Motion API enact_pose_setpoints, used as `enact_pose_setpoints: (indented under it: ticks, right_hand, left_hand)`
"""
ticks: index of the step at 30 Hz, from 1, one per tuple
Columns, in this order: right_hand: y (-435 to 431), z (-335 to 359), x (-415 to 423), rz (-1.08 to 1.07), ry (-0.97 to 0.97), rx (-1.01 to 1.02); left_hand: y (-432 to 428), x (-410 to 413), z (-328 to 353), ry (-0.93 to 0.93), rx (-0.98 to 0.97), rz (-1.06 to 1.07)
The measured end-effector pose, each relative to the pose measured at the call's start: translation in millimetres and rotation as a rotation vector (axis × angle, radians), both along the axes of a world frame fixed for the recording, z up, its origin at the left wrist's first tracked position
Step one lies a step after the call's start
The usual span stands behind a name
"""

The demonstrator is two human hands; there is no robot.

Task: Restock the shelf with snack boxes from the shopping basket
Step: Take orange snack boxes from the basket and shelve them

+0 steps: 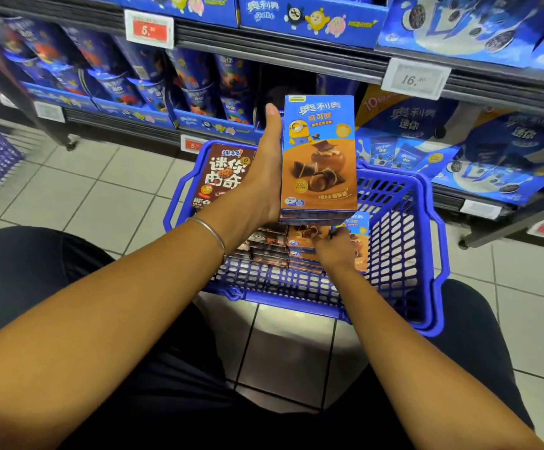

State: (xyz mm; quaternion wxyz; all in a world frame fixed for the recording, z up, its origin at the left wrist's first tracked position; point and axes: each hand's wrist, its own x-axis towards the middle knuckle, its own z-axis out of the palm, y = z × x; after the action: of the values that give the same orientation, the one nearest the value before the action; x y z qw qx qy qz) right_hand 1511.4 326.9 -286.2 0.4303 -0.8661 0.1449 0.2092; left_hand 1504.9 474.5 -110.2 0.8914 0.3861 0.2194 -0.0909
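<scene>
Holding a blue-and-orange snack box (318,157) upright above the basket (296,300), the left hand (261,180) grips it from the left side, thumb stretched up along the box's edge and palm against its side. At the lower edge of that box the ends of more boxes show behind it, so the hand carries a small stack, though the count cannot be told. A thin bracelet (212,232) circles the left wrist. The right hand (332,248) is down inside the basket, fingers bent onto the top of a stack of orange boxes (300,245) of the same print; whether it already has a hold on that box cannot be told. Just left of this stack lie dark boxes (269,245), also piled flat, and a brown box (222,177) stands upright against the basket's far left wall, partly behind the left wrist. The blue basket sits on the tiled floor (102,196) directly in front of the shelf (280,50), between the person's 2 knees. The shelf is filled with blue biscuit packs and cartons, and 2 price tags hang from its upper rail, a red one (149,29) to the left and a white one (416,78) to the right.
</scene>
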Motion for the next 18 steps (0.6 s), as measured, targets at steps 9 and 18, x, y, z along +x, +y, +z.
enact_pose_setpoints:
  ticks: [9, 18]
  right_hand:
    - [-17, 46, -4, -0.362, -0.318, 0.421]
    - [-30, 145, 15, -0.539, -0.526, 0.682]
  left_hand:
    - [5, 1, -2, 0.047, 0.046, 0.001]
    - [12, 0, -4, 0.104, 0.117, 0.063]
